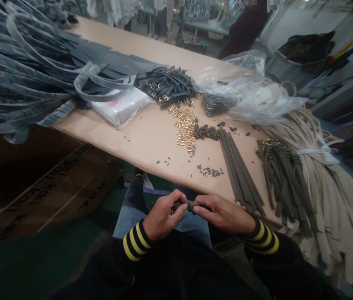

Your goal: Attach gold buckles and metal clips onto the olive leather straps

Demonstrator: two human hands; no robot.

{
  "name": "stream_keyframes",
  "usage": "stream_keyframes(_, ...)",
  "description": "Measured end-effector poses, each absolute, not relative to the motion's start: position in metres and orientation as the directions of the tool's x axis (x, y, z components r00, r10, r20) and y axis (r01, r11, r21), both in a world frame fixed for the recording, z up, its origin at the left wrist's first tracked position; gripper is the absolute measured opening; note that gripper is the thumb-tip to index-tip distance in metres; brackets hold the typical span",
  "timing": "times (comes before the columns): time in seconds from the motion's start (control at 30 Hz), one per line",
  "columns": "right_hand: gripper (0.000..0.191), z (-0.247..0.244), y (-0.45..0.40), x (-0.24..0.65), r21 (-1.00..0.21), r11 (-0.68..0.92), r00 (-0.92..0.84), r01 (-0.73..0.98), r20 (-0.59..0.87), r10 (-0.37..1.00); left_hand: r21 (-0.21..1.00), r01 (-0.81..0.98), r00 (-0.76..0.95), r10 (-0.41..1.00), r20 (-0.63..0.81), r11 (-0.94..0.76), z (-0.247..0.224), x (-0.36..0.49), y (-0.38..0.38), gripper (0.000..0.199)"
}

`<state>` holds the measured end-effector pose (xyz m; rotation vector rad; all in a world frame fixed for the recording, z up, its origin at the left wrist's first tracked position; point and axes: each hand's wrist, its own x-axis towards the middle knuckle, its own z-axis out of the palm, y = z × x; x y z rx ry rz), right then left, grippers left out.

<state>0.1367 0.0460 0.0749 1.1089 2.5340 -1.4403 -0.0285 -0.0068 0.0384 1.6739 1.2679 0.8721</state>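
Both hands meet over my lap at the table's front edge, holding a short dark olive strap point(190, 206) between them. My left hand point(166, 211) pinches its left end, where a bit of something gold-toned shows. From the other side, my right hand point(218, 211) grips the strap with thumb and forefinger; the part inside the palm is hidden. Beyond my hands lie small dark metal pieces point(211, 171), a heap of gold rectangular rings point(185, 127) and a pile of small olive loops point(207, 132). Long flat olive strips point(240, 171) lie to the right.
Finished-looking olive straps with gold buckles point(289, 179) hang over the right edge beside a bundle of beige strips point(329, 183). Clear plastic bags point(251, 96), dark buckled straps point(167, 85) and wrapped grey straps point(29, 71) cover the back and left. A cardboard box point(60, 196) stands below left.
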Motion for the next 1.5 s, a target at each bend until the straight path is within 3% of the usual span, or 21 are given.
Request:
stream_keyframes(0.2,0.028,0.071,0.044,0.142,-0.838,0.188,-0.764,0.512,-0.344,0.545,0.867,0.41,0.352,0.926,0.137,-0.284,0.039,-0.027,-0.009,0.011)
stream_keyframes(0.33,0.023,0.076,0.044,0.142,-0.834,0.091,-0.764,0.544,-0.447,0.466,0.788,0.517,0.314,0.93,0.188,-0.334,0.031,-0.022,-0.008,0.014)
stream_keyframes(0.53,0.019,0.073,0.042,0.139,-0.82,0.148,-0.715,0.553,-0.376,0.589,0.676,0.598,0.333,0.9,0.281,-0.431,0.023,-0.021,-0.004,0.015)
stream_keyframes(0.63,0.022,0.067,0.041,0.139,-0.835,0.12,-0.706,0.537,-0.366,0.606,0.655,0.617,0.342,0.898,0.278,-0.437,0.022,-0.022,-0.002,0.016)
stream_keyframes(0.77,0.024,0.059,0.038,0.138,-0.806,0.203,-0.715,0.556,-0.34,0.611,0.606,0.65,0.356,0.888,0.29,-0.458,0.018,-0.019,-0.002,0.018)
stream_keyframes(0.97,0.013,0.056,0.035,0.134,-0.827,0.274,-0.775,0.491,-0.272,0.571,0.456,0.623,0.429,0.765,0.48,-0.635,0.012,-0.01,-0.002,0.02)
stream_keyframes(1.23,0.013,0.059,0.041,0.146,-0.85,-0.078,-0.668,0.521,-0.463,0.582,0.524,0.63,0.3,0.802,0.516,-0.573,0.011,-0.015,0.009,0.017)
stream_keyframes(1.37,0.021,0.057,0.039,0.142,-0.889,-0.081,-0.721,0.451,-0.416,0.555,0.546,0.623,0.324,0.819,0.473,-0.561,0.004,-0.018,0.009,0.018)
stream_keyframes(1.5,0.021,0.056,0.037,0.137,-0.868,0.081,-0.687,0.491,-0.328,0.648,0.55,0.604,0.344,0.811,0.474,-0.577,-0.006,-0.023,0.011,0.015)
